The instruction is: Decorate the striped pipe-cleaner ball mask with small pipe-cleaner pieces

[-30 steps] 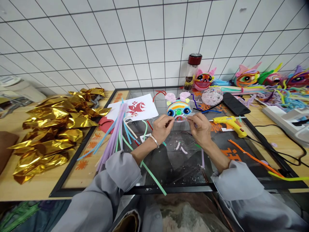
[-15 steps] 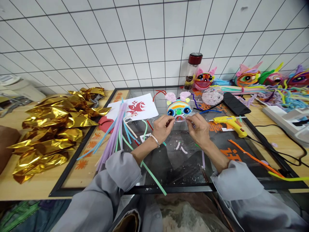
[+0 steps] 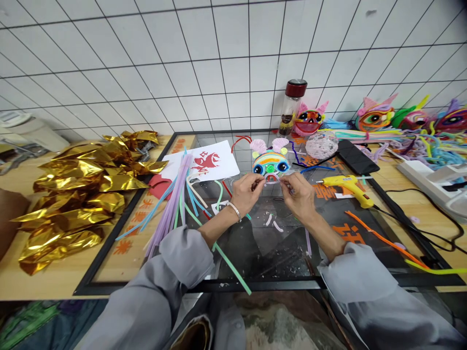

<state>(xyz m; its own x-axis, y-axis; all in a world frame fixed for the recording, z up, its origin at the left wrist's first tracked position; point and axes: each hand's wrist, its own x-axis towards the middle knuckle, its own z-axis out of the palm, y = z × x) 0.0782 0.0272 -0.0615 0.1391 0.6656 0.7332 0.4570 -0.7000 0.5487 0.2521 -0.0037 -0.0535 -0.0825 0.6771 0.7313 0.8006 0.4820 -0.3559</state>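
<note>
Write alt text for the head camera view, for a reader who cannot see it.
The left hand and right hand pinch a short pale pipe-cleaner piece between them, right in front of a striped pipe-cleaner animal face on a glass table. A yellow glue gun lies to the right, crumpled gold foil to the left.

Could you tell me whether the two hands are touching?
Apart. The head view shows a gap between left hand and right hand, spanned only by the pale pipe cleaner both pinch.
</note>
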